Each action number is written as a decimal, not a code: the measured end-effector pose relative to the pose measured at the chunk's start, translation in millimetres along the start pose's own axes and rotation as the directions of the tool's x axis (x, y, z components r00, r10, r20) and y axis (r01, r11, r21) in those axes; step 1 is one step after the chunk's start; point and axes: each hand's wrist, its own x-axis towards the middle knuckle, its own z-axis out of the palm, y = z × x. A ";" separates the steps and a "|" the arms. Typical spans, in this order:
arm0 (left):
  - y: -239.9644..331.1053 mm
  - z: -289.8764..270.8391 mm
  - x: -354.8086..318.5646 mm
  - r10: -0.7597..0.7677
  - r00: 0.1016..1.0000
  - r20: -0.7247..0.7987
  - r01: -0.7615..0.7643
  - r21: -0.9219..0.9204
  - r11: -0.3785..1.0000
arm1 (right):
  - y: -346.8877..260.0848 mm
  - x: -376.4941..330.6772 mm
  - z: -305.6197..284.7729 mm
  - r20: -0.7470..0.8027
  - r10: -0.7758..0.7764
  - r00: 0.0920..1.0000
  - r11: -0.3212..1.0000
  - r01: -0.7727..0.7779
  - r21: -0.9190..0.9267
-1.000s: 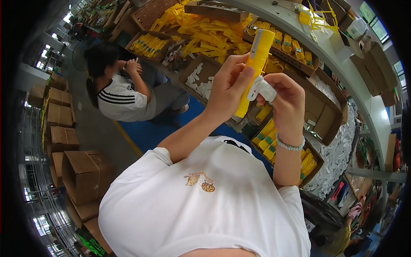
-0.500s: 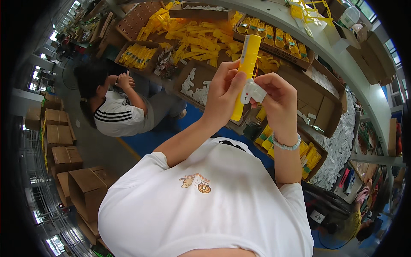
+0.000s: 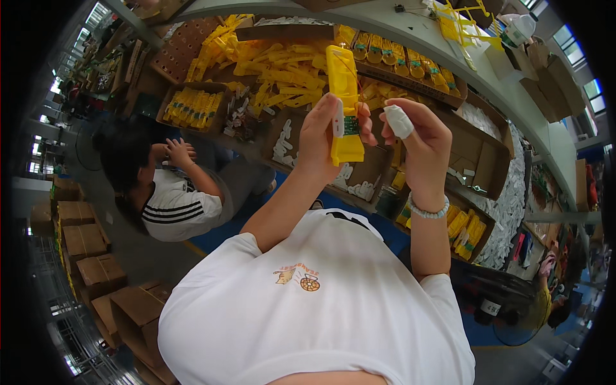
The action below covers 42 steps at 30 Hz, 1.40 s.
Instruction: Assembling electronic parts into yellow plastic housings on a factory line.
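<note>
My left hand grips a long yellow plastic housing, held upright with its hollow side showing. A green circuit board sits in its lower half, and a thin reddish wire runs along its right edge. A small white plastic piece with a red dot lies against the housing's left side, by my left thumb. To the right, apart from the housing, is my right hand, with fingers curled and thumb against them. White wrapping covers its thumb; whatever the fingertips may hold is hidden.
Loose yellow housings are heaped across the bench. Boxes of yellow assemblies stand at the left, far right and near right. White parts fill a carton and a large pile. A seated person is at the left.
The yellow housing has turned from its smooth outer side to its hollow side and shifted left. My right hand has come away from it. The white piece with the red dot is now beside my left thumb.
</note>
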 end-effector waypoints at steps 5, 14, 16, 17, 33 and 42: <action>19.4 -14.3 -7.1 -0.007 0.999 -0.041 0.004 -0.066 0.998 | 19.5 -11.6 11.5 0.013 0.053 0.999 0.998 -0.053 0.031; 8.4 -40.9 -8.7 -0.142 0.986 0.087 0.151 -0.103 0.983 | 58.2 -25.3 25.7 0.076 0.240 0.968 0.948 -0.250 0.195; 1.6 -50.5 -5.6 -0.229 0.955 0.190 0.245 -0.061 0.968 | 60.5 -30.4 21.8 0.040 0.287 0.957 0.931 -0.288 0.224; -3.5 -52.9 -5.5 -0.247 0.950 0.194 0.264 -0.070 0.962 | 61.5 -33.9 19.9 0.033 0.283 0.959 0.923 -0.281 0.261; -78.9 5.3 -16.4 -0.382 0.914 0.136 0.390 -0.038 0.920 | 40.0 -96.8 -48.8 -0.142 0.335 0.931 0.892 -0.265 0.365; -143.1 35.6 -3.3 -0.437 0.896 0.082 0.439 -0.001 0.899 | 34.9 -118.3 -121.3 -0.124 0.375 0.919 0.811 -0.260 0.524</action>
